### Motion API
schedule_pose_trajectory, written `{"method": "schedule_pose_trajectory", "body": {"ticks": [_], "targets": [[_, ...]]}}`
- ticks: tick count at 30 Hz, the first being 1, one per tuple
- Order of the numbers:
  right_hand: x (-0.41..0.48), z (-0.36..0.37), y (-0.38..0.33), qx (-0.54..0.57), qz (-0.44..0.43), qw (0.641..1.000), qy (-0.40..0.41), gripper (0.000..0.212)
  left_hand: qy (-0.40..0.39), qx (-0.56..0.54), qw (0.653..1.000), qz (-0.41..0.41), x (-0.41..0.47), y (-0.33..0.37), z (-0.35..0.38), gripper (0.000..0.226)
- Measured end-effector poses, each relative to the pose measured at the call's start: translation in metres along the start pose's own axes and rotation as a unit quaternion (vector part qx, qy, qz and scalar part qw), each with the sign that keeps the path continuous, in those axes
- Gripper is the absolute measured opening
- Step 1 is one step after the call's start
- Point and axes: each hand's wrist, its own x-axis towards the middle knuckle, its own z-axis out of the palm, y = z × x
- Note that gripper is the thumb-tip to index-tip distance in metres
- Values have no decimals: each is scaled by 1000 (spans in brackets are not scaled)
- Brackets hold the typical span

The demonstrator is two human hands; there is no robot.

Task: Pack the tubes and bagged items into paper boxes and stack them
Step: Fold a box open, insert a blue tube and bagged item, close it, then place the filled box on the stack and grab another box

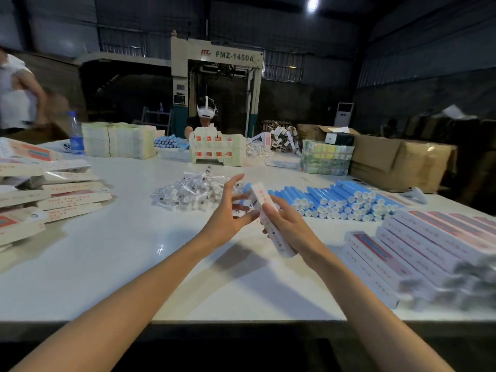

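So the right grip (290, 226) is curled round the near half of 1 box (261, 197), holding it up off the worktop (134, 251). The box's long axis runs from near-right up to far-left, with the far end tipped away toward the tubes (341, 200). The left grip (228, 213) is spread wide and holding nothing, its fingertips right at the box's left side; touching or just off, can't tell. Also can't tell if the far flap is tucked in, it's too blurry.

What matters for the next move, I reckon, is that the stack (418, 251) of done boxes sits to the right, on the right grip's own side. Those boxes lie on roughly the same slant as the held one, so it looks like a short swing over with hardly any turning. The left grip is nearer the bags (190, 191), heaped just beyond it, and the flat blanks (61, 200) at far left.

The worktop is white, glossy and probably a bit slippy. The room is a dim warehouse, with another person (205, 116) working across the worktop, a big machine (230, 56) behind them, and cartons (402, 162) at back right.
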Motion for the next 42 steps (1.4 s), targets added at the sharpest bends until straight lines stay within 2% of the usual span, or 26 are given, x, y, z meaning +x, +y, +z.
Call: {"method": "schedule_pose_trajectory", "body": {"ticks": [2,6,11,14,18,22,25,27,29,33,35,39,42], "targets": [[-8,-31,2,-154,3,986,63,42,-28,60,998,18,-5,-2,10,79],[-22,-97,18,-387,59,906,162,43,-63,161,983,59,-25,-20,23,62],[-51,-135,37,-628,104,750,179,43,-112,254,955,101,-32,-33,25,40],[-64,-142,44,-692,102,692,178,43,-126,287,941,125,-33,-33,25,34],[-69,-139,40,-740,108,644,162,46,-134,311,932,133,-32,-33,24,30],[-69,-140,37,-745,134,637,146,51,-131,310,934,122,-31,-35,19,30],[-66,-135,37,-757,108,623,165,53,-128,306,937,107,-32,-33,14,31],[-57,-122,32,-747,62,634,188,52,-133,308,937,97,-31,-29,10,30],[-41,-98,23,-709,3,678,191,40,-137,313,936,81,-30,-25,6,28],[0,-37,4,-512,-57,845,147,25,-113,339,933,42,-24,-23,-11,25],[20,-7,-1,-430,-71,894,107,24,-99,372,923,23,-20,-24,-27,26],[53,46,-1,-329,-92,939,33,26,-41,422,905,-44,-8,-35,-79,25],[69,78,11,-264,-100,959,0,23,38,466,877,-108,4,-54,-134,23]]}}
